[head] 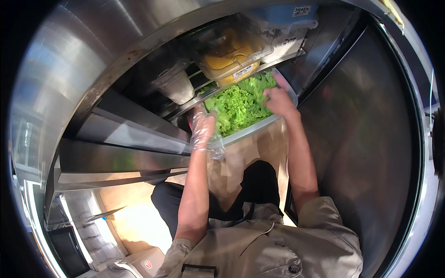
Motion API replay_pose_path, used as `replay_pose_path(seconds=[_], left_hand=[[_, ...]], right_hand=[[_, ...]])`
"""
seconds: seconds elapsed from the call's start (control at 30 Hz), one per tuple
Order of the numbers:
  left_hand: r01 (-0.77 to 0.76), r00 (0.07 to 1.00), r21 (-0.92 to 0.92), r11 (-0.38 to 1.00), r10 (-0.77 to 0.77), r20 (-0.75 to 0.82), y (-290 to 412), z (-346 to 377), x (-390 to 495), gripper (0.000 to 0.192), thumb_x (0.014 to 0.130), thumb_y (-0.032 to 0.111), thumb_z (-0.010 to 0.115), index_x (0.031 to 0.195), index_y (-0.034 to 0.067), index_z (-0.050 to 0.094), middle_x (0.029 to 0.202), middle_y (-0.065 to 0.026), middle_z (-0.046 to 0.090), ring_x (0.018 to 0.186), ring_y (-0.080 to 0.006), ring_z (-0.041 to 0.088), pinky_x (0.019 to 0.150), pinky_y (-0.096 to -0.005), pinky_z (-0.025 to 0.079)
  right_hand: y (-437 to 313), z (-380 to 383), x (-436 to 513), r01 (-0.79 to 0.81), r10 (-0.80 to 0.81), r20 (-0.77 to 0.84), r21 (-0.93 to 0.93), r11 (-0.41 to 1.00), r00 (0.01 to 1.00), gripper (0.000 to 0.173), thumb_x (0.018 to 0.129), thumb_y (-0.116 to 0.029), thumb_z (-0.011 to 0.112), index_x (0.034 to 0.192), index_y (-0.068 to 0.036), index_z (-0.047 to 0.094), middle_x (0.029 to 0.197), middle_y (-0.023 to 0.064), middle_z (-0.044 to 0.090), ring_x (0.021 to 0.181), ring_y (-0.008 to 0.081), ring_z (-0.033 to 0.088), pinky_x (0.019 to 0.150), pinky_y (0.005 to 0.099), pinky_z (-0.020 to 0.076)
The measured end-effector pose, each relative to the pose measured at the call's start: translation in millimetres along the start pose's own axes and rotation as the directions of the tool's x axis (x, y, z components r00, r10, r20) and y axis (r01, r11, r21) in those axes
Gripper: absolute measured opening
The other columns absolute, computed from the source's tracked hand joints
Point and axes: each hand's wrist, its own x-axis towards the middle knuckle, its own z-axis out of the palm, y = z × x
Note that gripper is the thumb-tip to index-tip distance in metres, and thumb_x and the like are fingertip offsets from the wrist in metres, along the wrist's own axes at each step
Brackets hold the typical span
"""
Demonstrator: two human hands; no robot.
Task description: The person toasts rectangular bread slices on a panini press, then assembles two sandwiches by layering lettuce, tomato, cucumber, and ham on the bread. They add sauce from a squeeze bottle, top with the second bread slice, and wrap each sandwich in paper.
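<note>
A translucent plastic tub (248,131) full of curly green lettuce (236,104) juts out from a low shelf before me. My left hand (204,121), in a loose clear plastic glove, grips the tub's left end, its fingertips partly hidden beside the shelf rail. At the right end, my right hand (281,102) appears bare and has its fingers curled down at the edge of the leaves. Motion blurs the lettuce near those fingers, and I cannot tell whether they pinch any of it.
Above the tub, a wire shelf carries a lidded clear container with yellow contents (229,64), a clear container with pale contents (175,87), and a white container (286,41). A blue container (281,15) stands higher. An open dark door (361,128) flanks my right; metal drawer fronts (139,132) lie left.
</note>
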Motion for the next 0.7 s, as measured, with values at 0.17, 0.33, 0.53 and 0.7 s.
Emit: replay_pose_path(seconds=[0.17,0.33,0.53,0.7], left_hand=[[-0.188,0.970,0.367,0.911,0.231,-0.078,39.7,13.7,-29.6,0.054,0.096,0.019,0.065,0.146,0.005,0.052,0.139,-0.0263,0.060,0.133,-0.0368,0.055,0.115,-0.0406,0.039],[-0.417,0.855,-0.284,0.863,0.479,0.201,79.5,22.0,-18.4,0.044,0.097,0.021,0.064,0.139,0.006,0.061,0.142,-0.0183,0.061,0.135,-0.0358,0.053,0.116,-0.0419,0.037],[0.339,0.837,-0.651,0.680,0.099,0.539,86.9,25.6,0.8,0.029,0.096,0.022,0.071,0.116,0.001,0.070,0.102,0.0005,0.068,0.090,-0.0080,0.057,0.084,-0.0279,0.048],[0.236,0.856,-0.633,0.737,0.150,0.494,72.0,21.3,-14.5,0.030,0.094,0.023,0.076,0.111,-0.001,0.071,0.101,-0.0006,0.070,0.088,-0.0094,0.060,0.079,-0.0276,0.049]], right_hand=[[28.8,-32.8,-5.7,0.252,-0.196,-0.158,0.627,0.737,0.968,0.014,0.079,0.001,0.065,0.092,-0.001,0.065,0.087,0.0028,0.065,0.088,0.0153,0.060,0.087,0.0307,0.0468],[12.3,-54.3,-16.6,0.257,-0.390,-0.030,0.798,0.544,0.920,0.015,0.078,0.003,0.059,0.091,-0.002,0.066,0.089,-0.0011,0.064,0.088,0.0098,0.057,0.087,0.0270,0.0440],[-21.1,-39.7,-1.5,0.327,-0.364,-0.115,0.732,0.598,0.924,0.020,0.083,0.002,0.063,0.101,-0.002,0.069,0.101,-0.0004,0.067,0.098,0.0111,0.059,0.093,0.0287,0.0449],[-45.0,-26.4,-7.2,0.345,-0.188,-0.309,0.608,0.715,0.932,0.024,0.087,-0.015,0.078,0.106,-0.004,0.069,0.102,0.0010,0.068,0.094,0.0132,0.060,0.089,0.0310,0.0484]])
